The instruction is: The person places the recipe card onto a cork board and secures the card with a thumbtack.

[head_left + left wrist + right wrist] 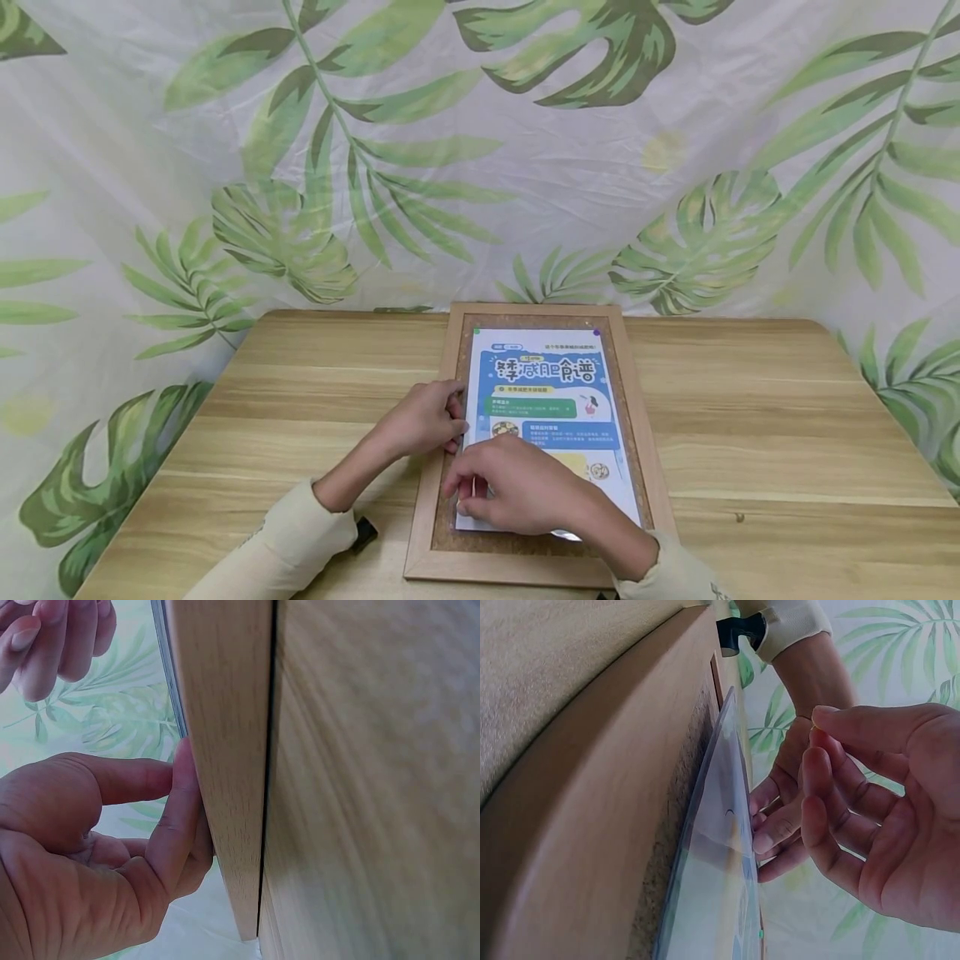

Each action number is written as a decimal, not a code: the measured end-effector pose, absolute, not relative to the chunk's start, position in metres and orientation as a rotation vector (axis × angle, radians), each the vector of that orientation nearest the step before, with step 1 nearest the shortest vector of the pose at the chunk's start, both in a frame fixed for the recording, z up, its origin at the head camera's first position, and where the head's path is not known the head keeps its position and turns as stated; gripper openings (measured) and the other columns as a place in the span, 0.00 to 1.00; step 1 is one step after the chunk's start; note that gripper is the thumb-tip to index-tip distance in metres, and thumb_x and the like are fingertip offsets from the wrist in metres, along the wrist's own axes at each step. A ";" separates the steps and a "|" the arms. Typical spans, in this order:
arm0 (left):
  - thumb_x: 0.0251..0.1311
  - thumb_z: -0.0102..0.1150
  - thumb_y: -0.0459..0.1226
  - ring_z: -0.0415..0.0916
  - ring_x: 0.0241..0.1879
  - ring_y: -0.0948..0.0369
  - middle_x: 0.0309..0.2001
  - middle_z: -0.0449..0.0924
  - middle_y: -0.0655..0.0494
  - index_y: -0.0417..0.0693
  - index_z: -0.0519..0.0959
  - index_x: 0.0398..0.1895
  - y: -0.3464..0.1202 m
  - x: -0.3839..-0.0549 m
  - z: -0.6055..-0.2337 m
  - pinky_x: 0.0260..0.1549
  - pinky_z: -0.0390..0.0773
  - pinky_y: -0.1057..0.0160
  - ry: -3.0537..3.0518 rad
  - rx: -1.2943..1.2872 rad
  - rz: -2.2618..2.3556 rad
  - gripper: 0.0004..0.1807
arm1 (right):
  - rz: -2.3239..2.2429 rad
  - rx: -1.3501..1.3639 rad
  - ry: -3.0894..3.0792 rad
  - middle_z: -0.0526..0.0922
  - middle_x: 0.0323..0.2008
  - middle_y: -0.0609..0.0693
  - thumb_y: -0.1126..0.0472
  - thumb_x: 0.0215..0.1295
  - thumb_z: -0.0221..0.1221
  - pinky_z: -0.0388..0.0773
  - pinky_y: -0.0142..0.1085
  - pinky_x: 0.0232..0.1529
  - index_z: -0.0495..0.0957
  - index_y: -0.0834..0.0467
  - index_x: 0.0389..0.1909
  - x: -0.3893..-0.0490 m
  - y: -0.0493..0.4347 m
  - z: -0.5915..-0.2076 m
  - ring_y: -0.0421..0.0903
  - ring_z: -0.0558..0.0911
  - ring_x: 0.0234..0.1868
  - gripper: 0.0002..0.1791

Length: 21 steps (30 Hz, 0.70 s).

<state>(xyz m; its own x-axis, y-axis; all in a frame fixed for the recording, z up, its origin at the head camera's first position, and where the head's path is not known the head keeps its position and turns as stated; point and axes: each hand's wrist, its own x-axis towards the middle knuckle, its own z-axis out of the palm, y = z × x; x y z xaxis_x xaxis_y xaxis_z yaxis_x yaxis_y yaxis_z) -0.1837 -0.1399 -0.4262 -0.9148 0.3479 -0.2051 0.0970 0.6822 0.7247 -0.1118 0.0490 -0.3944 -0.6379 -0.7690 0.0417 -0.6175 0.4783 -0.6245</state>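
Note:
A printed poster [540, 375] in a clear plastic sleeve [724, 787] lies on a wood-framed cork board [438, 517]. At its top corners sit a green pin [476, 332] and a purple pin [597, 332]. My left hand [429, 419] is at the poster's left edge, thumb and index finger pinching there; the fingertips are partly hidden by the frame in the left wrist view. Above the poster's lower left part hovers my right hand [517, 487]. Its thumb and index fingertip pinch a tiny yellowish pin [814, 729], barely visible. The sleeve's near corner stands off the cork.
The board lies on a wood-grain table [787, 433]. Behind the table hangs a leaf-patterned cloth [420, 167]. A small black object [364, 534] shows beside the left sleeve cuff.

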 end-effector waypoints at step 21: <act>0.67 0.65 0.23 0.83 0.23 0.60 0.31 0.80 0.49 0.32 0.74 0.69 -0.139 -0.183 -0.427 0.22 0.84 0.65 2.546 0.322 1.107 0.27 | -0.917 -1.117 2.486 0.81 0.29 0.31 0.64 0.70 0.69 0.75 0.21 0.41 0.90 0.50 0.42 -0.106 0.050 -0.403 0.25 0.75 0.31 0.06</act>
